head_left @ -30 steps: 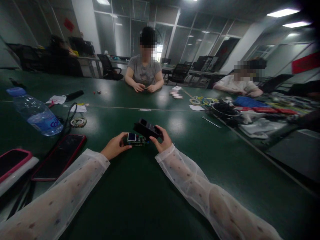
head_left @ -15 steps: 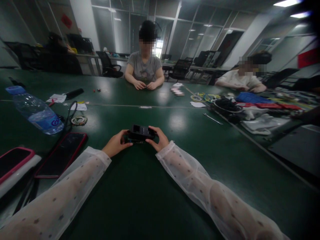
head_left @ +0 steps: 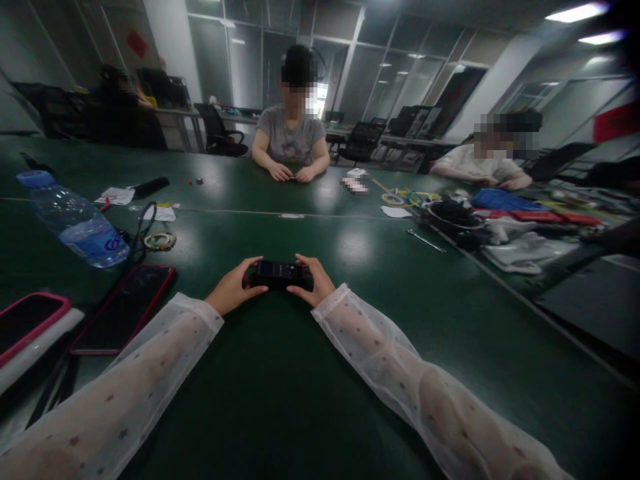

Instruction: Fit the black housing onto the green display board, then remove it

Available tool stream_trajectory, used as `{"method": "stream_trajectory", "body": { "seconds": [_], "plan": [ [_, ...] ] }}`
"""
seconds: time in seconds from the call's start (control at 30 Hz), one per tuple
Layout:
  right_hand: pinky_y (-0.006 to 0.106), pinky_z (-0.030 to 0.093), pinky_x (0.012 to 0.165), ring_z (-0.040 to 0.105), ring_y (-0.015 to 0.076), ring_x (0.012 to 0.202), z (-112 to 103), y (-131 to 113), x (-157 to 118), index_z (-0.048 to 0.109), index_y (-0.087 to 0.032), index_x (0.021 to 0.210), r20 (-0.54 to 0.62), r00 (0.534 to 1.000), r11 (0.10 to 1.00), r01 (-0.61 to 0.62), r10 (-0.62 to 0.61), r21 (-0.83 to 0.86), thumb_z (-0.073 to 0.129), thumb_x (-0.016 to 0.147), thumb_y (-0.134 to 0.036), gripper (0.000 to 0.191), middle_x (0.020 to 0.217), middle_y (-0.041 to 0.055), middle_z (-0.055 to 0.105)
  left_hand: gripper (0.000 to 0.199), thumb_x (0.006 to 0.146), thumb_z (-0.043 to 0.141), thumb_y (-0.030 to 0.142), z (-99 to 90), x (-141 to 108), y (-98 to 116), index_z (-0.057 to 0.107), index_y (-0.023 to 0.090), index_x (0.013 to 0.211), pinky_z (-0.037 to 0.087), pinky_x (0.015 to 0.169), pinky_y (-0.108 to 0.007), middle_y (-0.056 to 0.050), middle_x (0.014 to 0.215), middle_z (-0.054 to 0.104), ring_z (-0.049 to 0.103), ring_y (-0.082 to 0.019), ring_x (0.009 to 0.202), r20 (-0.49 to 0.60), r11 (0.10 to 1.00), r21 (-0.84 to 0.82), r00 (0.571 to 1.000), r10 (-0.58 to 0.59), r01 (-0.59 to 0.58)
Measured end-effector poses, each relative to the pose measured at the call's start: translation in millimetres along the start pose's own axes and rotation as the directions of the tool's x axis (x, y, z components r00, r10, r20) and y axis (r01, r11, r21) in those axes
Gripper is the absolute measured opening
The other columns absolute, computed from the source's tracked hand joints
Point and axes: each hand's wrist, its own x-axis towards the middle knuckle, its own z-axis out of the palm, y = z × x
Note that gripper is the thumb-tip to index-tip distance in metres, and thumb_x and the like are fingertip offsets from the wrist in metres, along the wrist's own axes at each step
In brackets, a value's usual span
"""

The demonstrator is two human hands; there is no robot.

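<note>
A small black device with a little screen and buttons [head_left: 278,271] is held level at the middle of the green table, its face tilted toward me. My left hand [head_left: 237,284] grips its left end, thumb at the near side and fingers at the far side. On the right end, my right hand [head_left: 316,283] holds it the same way. Shadow hides the device's lower part, so I cannot tell whether it touches the table.
To the left are a water bottle [head_left: 83,227], a red-edged phone [head_left: 125,310], a pink-cased phone [head_left: 30,320] and a bracelet [head_left: 160,241]. A wrench [head_left: 425,241] and heaped cables [head_left: 453,212] lie at right. Two people sit across the table [head_left: 300,400].
The device's raised upper part has come down and now sits level between my hands; the board-like edge beneath it no longer shows. Both hands have barely shifted.
</note>
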Motion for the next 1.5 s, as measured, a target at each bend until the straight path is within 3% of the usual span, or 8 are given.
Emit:
{"method": "stream_trajectory", "body": {
  "seconds": [0.1,0.27,0.53,0.9,1.2,1.5],
  "plan": [
    [0.045,0.049,0.090,0.056,0.0237,0.105,-0.5,1.1,0.2,0.040,-0.026,0.128,-0.008,0.996,0.994,-0.083,0.084,0.067,0.073,0.069,-0.028,0.068,0.113,0.0086,0.053,0.066,0.076,0.066,0.038,-0.6,0.0,0.7,0.035,0.026,0.134,0.045,0.059,-0.029,-0.009,0.115,0.055,0.055,-0.014,0.064,0.007,1.000,-0.011,1.000,0.017,-0.017],
    [0.043,0.049,0.090,0.059,0.0228,0.104,-2.6,1.3,1.8,0.049,-0.024,0.117,0.076,0.983,0.979,-0.176,0.169,0.098,0.073,0.069,-0.026,0.054,0.111,0.0073,0.059,0.062,0.076,0.066,0.038,-2.2,0.6,1.3,0.039,0.025,0.130,0.045,0.059,-0.029,-0.009,0.111,0.057,0.056,-0.015,0.064,0.024,1.000,-0.018,1.000,0.004,-0.004],
    [0.044,0.047,0.093,0.059,0.0226,0.106,-2.7,2.9,1.4,0.047,-0.025,0.116,0.103,0.981,0.983,-0.171,0.164,0.064,0.074,0.066,-0.023,0.057,0.112,0.0065,0.060,0.060,0.074,0.067,0.043,-3.4,2.1,1.1,0.044,0.019,0.124,0.044,0.059,-0.030,-0.005,0.085,0.062,0.057,-0.018,0.065,0.028,1.000,0.012,0.999,-0.023,0.022],
    [0.047,0.046,0.093,0.058,0.0238,0.108,-1.9,4.4,0.9,0.044,-0.025,0.119,0.124,0.977,0.983,-0.179,0.172,0.051,0.074,0.065,-0.019,0.062,0.113,0.0069,0.059,0.064,0.073,0.068,0.038,-1.9,1.0,1.7,0.040,0.021,0.128,0.044,0.056,-0.028,-0.008,0.098,0.060,0.055,-0.016,0.064,0.048,1.000,0.002,0.999,-0.019,0.019],
    [0.045,0.046,0.092,0.058,0.0238,0.106,-1.0,4.9,0.7,0.043,-0.025,0.116,0.116,0.981,0.983,-0.164,0.154,0.082,0.074,0.063,-0.016,0.063,0.112,0.0059,0.058,0.064,0.073,0.069,0.038,-1.2,0.9,1.2,0.041,0.020,0.127,0.042,0.056,-0.028,-0.002,0.079,0.058,0.054,-0.016,0.062,0.042,1.000,0.015,0.999,-0.010,0.010],
    [0.045,0.048,0.090,0.060,0.0236,0.105,-0.3,5.3,-0.1,0.045,-0.025,0.111,0.083,0.981,0.971,-0.188,0.178,0.147,0.075,0.062,-0.020,0.057,0.108,0.0054,0.060,0.065,0.073,0.068,0.041,-0.5,1.5,-2.5,0.040,0.020,0.128,0.043,0.055,-0.029,-0.003,0.081,0.059,0.055,-0.017,0.062,0.041,1.000,0.013,0.999,-0.015,0.015]
  ]
}}
